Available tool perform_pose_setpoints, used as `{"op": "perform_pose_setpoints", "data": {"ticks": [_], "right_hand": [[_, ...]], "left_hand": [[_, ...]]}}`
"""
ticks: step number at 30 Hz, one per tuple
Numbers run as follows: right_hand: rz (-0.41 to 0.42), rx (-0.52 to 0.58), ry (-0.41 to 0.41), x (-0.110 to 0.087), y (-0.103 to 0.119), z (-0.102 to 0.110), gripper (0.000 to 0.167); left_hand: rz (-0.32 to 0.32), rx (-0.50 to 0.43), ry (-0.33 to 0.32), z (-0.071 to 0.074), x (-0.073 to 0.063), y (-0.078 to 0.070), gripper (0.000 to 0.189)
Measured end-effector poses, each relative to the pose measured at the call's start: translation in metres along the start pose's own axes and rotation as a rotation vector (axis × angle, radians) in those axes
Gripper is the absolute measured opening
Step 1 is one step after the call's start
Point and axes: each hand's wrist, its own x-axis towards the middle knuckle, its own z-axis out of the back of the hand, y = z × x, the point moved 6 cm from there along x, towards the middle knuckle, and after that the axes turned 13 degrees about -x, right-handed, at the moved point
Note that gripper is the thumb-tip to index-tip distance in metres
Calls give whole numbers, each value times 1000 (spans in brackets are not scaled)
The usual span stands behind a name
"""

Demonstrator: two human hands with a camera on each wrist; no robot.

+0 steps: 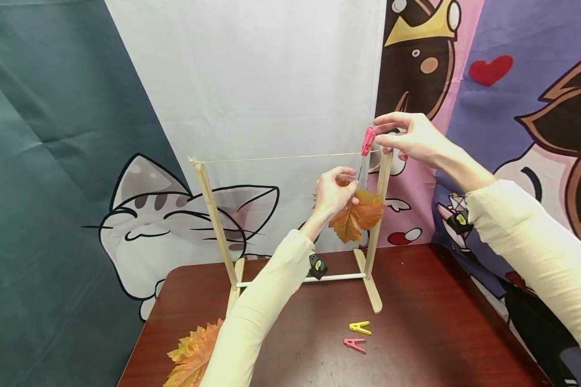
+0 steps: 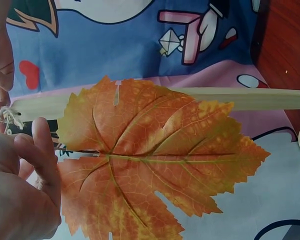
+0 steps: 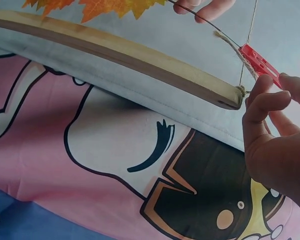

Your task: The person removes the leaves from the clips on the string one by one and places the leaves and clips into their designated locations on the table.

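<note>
My right hand (image 1: 413, 137) pinches the upper end of a pink clothespin (image 1: 368, 141) at the right end of a thin string (image 1: 281, 157). In the right wrist view the clothespin (image 3: 260, 65) lies at the string, its lower tip meeting a dark, thin leaf stem (image 3: 210, 22). Below it hangs an orange-yellow artificial maple leaf (image 1: 355, 217), seen broadside as a leaf (image 2: 155, 155) in the left wrist view. My left hand (image 1: 334, 191) holds the leaf's stem just above the blade, fingertips close together; part of the grip is hidden behind the fingers.
The string runs between two wooden posts (image 1: 215, 220) joined low down by a white rod (image 1: 341, 277). On the brown table (image 1: 416, 322) lie a yellow clothespin (image 1: 360, 327) and another pink clothespin (image 1: 354, 345). A second maple leaf (image 1: 193, 355) is partly behind my left sleeve. A printed curtain (image 1: 290, 70) hangs behind.
</note>
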Motion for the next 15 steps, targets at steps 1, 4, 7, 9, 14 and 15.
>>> {"op": "perform_pose_setpoints", "data": {"ticks": [1, 4, 7, 9, 14, 15], "right_hand": [[-2, -2, 1, 0, 1, 0, 47], [-7, -6, 5, 2, 3, -1, 47], [-17, -24, 5, 3, 4, -1, 47], [-21, -34, 9, 4, 4, -2, 47], [-25, -50, 13, 6, 2, -1, 47], [-27, -52, 13, 6, 2, -1, 47]], "left_hand": [[-1, 1, -1, 0, 0, 0, 20], [4, -9, -6, -1, 1, 0, 19], [4, -25, -4, -2, 1, 0, 19], [3, -29, -1, -3, 1, 1, 20], [4, -27, 7, -4, 1, 1, 20], [3, -28, 9, -4, 2, 1, 20]]}}
